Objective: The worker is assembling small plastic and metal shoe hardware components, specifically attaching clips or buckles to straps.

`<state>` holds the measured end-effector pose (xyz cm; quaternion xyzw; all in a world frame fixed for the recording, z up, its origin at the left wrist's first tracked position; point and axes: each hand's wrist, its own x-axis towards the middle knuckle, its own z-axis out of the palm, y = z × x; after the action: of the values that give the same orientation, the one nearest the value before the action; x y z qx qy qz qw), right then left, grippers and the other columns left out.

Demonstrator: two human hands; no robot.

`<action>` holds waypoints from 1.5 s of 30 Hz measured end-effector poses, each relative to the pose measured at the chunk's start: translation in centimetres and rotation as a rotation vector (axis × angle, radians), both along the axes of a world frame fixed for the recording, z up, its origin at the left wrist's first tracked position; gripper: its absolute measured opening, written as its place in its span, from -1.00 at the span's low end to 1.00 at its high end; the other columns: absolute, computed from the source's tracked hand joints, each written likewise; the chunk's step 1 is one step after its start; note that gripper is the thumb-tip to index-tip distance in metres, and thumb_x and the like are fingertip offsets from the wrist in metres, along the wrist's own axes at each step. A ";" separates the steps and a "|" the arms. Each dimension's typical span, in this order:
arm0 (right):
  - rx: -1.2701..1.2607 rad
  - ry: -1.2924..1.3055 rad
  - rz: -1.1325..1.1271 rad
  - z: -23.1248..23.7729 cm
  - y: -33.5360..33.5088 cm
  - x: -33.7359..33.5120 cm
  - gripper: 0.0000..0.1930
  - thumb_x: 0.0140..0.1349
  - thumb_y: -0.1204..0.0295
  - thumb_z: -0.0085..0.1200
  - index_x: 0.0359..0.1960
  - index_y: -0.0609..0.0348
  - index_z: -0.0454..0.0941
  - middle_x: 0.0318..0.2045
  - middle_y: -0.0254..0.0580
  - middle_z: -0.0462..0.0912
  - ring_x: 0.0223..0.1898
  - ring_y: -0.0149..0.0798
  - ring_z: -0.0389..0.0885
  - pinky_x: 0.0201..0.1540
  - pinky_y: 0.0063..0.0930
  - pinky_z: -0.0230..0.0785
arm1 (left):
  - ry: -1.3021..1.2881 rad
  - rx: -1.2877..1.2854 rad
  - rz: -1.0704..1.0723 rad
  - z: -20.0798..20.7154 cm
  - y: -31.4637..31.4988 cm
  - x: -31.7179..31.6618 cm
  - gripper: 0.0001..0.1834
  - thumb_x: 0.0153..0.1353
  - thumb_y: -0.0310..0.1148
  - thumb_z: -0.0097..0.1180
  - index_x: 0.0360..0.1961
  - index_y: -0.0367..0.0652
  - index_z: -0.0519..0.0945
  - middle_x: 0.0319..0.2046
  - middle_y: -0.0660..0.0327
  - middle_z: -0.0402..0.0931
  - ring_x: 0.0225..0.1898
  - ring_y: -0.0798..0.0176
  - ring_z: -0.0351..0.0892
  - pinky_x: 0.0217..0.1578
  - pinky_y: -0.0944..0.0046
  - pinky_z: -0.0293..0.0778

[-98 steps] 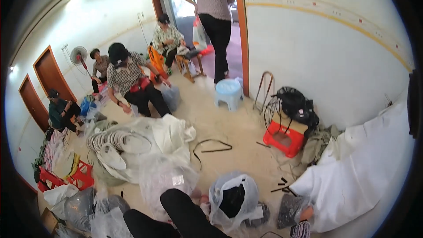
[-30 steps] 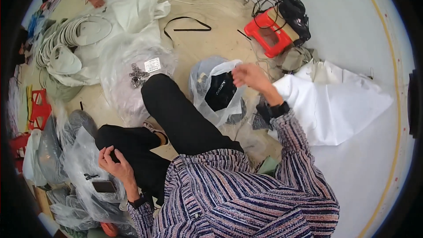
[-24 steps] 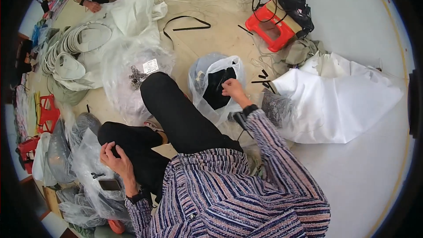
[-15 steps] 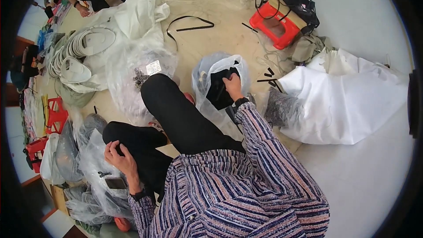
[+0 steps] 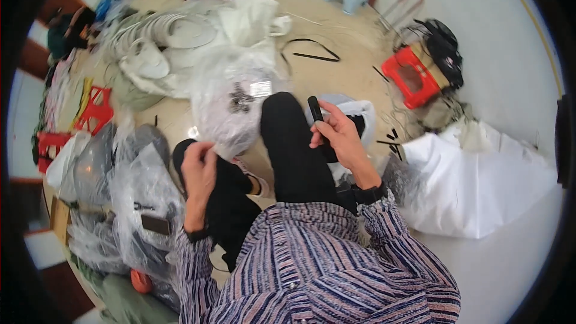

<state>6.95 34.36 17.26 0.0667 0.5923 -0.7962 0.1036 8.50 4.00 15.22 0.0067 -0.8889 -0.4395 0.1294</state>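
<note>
My right hand point(image 5: 347, 144) is closed around a short black strip point(image 5: 314, 109), whose end stands up from the fingers above my right knee. Behind that hand a white plastic bag point(image 5: 365, 111) stands on the floor, with black material showing inside. My left hand point(image 5: 199, 171) is raised over my left knee, fingers curled in and thumb against them. Whether anything small is pinched there I cannot make out. Close to it lies a clear plastic bag point(image 5: 219, 111) with a cluster of small dark pieces point(image 5: 241, 97) and a white label point(image 5: 260, 89).
Coiled white cord point(image 5: 144, 36) lies on white sheeting at far left. Clear bags point(image 5: 144, 189) and a phone point(image 5: 155, 224) are on my left. To the right are a red stool point(image 5: 411, 78) and a big white sack point(image 5: 480, 186). Another person sits at the back.
My right hand has come out of the white bag with a black strip. My left hand has lifted and its fingers have curled in. The view has shifted left.
</note>
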 end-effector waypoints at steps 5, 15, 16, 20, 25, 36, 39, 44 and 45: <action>0.149 -0.005 0.191 1.5 -4.2 -0.7 -0.59 0.18 0.59 -0.13 0.10 0.24 0.25 -0.49 -0.20 0.45 -0.55 -0.43 0.48 -0.56 -0.59 0.42 | -0.306 0.150 -0.117 -7.0 -0.7 -7.1 -0.80 -0.02 -0.44 0.05 -0.34 -0.29 0.54 -0.49 0.06 0.53 -0.38 0.19 0.55 -0.34 0.28 0.43; 0.181 -0.276 0.140 -1.5 -5.3 -0.7 -0.77 0.18 0.59 -0.08 -0.11 0.36 0.35 -0.49 -0.19 0.48 -0.54 -0.40 0.50 -0.54 -0.57 0.43 | -0.263 -0.084 -0.100 -18.6 2.7 -14.7 -0.63 -0.06 -0.44 0.10 -0.16 -0.17 0.37 -0.22 -0.04 0.25 -0.23 -0.14 0.37 -0.25 0.04 0.37; 0.188 -0.277 0.135 -1.7 -5.3 -0.8 -0.77 0.18 0.59 -0.08 -0.11 0.36 0.35 -0.49 -0.19 0.48 -0.54 -0.40 0.50 -0.54 -0.57 0.43 | -0.262 -0.077 -0.105 -18.7 2.8 -15.2 -0.63 -0.06 -0.44 0.10 -0.16 -0.17 0.37 -0.22 -0.04 0.25 -0.23 -0.14 0.37 -0.25 0.04 0.37; 0.207 -0.273 0.151 -1.6 -5.9 -1.3 -0.77 0.18 0.59 -0.07 -0.12 0.36 0.36 -0.48 -0.20 0.48 -0.54 -0.41 0.50 -0.55 -0.57 0.42 | -0.285 -0.240 -0.241 -20.1 3.2 -15.9 -0.71 -0.07 -0.48 0.06 -0.25 -0.19 0.37 -0.26 -0.05 0.28 -0.25 -0.14 0.36 -0.24 0.02 0.34; 0.178 -0.248 0.174 -2.0 -6.7 -1.6 -0.77 0.19 0.58 -0.07 -0.11 0.37 0.35 -0.48 -0.18 0.49 -0.55 -0.41 0.49 -0.56 -0.57 0.42 | -0.093 -0.169 -0.061 -21.8 1.5 -16.1 -0.76 -0.06 -0.52 0.07 -0.30 -0.22 0.41 -0.40 0.02 0.38 -0.36 -0.01 0.45 -0.37 0.12 0.39; 0.113 -0.121 0.268 -3.3 -7.1 -2.3 -0.75 0.19 0.55 -0.06 -0.10 0.38 0.33 -0.48 -0.15 0.49 -0.56 -0.38 0.51 -0.59 -0.58 0.42 | -0.602 1.159 0.172 -15.0 -2.3 -16.5 -0.84 0.10 -0.42 0.06 -0.34 -0.30 0.49 -0.56 0.15 0.46 -0.60 0.28 0.51 -0.59 0.36 0.53; 0.141 -0.058 0.296 -3.3 -7.7 -2.0 -0.72 0.19 0.53 -0.06 -0.09 0.41 0.31 -0.49 -0.13 0.49 -0.57 -0.37 0.51 -0.60 -0.57 0.41 | -0.582 1.180 0.135 -15.6 -2.9 -16.0 -0.80 0.08 -0.45 0.04 -0.26 -0.32 0.46 -0.52 0.10 0.46 -0.57 0.20 0.52 -0.54 0.29 0.55; 0.131 -0.018 0.287 -3.5 -7.2 -0.4 -0.70 0.19 0.51 -0.06 -0.07 0.40 0.30 -0.50 -0.13 0.49 -0.59 -0.36 0.51 -0.58 -0.52 0.42 | -0.552 0.940 -0.011 -16.2 -1.6 -15.0 -0.75 0.08 -0.50 -0.05 -0.17 -0.32 0.42 -0.49 0.07 0.51 -0.43 0.20 0.53 -0.36 0.26 0.53; 0.185 0.002 0.311 -3.9 -7.7 0.2 -0.69 0.18 0.50 -0.05 -0.06 0.40 0.30 -0.49 -0.12 0.50 -0.59 -0.36 0.51 -0.57 -0.52 0.42 | -0.517 0.973 -0.001 -17.6 -2.6 -14.6 -0.72 -0.01 -0.59 -0.05 -0.19 -0.35 0.39 -0.55 0.03 0.49 -0.57 0.18 0.51 -0.48 0.23 0.53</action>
<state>7.15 26.66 13.38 -0.0172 0.6664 -0.7127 0.2185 -6.06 1.36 -2.35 0.1731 -0.5860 -0.7838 -0.1111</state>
